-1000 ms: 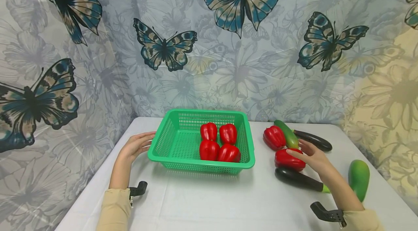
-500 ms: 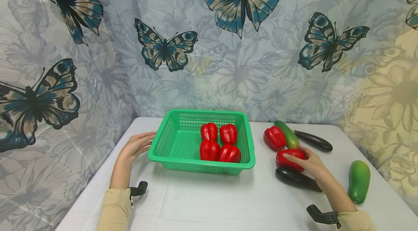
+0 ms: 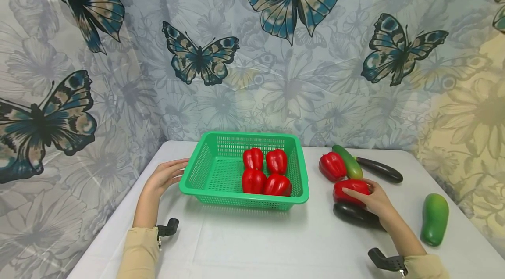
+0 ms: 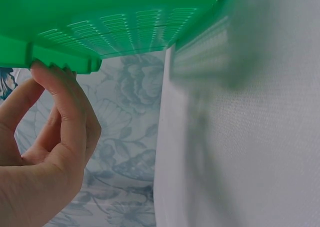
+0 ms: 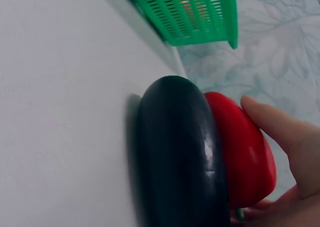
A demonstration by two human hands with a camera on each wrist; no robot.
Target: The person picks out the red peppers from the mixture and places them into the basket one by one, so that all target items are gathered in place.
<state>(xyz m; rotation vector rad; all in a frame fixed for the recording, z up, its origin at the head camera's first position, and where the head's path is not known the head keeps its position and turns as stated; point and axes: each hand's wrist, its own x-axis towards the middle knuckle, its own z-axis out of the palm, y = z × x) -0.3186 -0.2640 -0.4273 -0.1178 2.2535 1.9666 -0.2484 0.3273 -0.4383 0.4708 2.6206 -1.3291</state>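
My right hand [image 3: 379,203] grips a red bell pepper [image 3: 349,190], thumb on the near side and fingers around its far right end. In the right wrist view the pepper [image 5: 247,154] lies against a dark eggplant [image 5: 177,147]. The hand partly hides that eggplant [image 3: 354,214] in the head view. At the left end of a green plastic basket [image 3: 244,198], my left hand [image 3: 162,178] touches the rim with loosely extended fingertips. The left wrist view shows those fingers [image 4: 70,112] under the basket rim. Several red bell peppers [image 3: 254,181] sit in the basket's right half.
Behind the gripped pepper lie another red bell pepper [image 3: 332,166], a green cucumber-like vegetable [image 3: 348,160] and a second eggplant [image 3: 379,169]. A plump green vegetable [image 3: 435,219] lies near the right table edge. Butterfly-patterned cloth [image 3: 292,94] hangs behind the white table [image 3: 252,244].
My right hand has moved slightly left and closed in around the bell pepper, its thumb coming against the pepper. The left hand and basket stay put.
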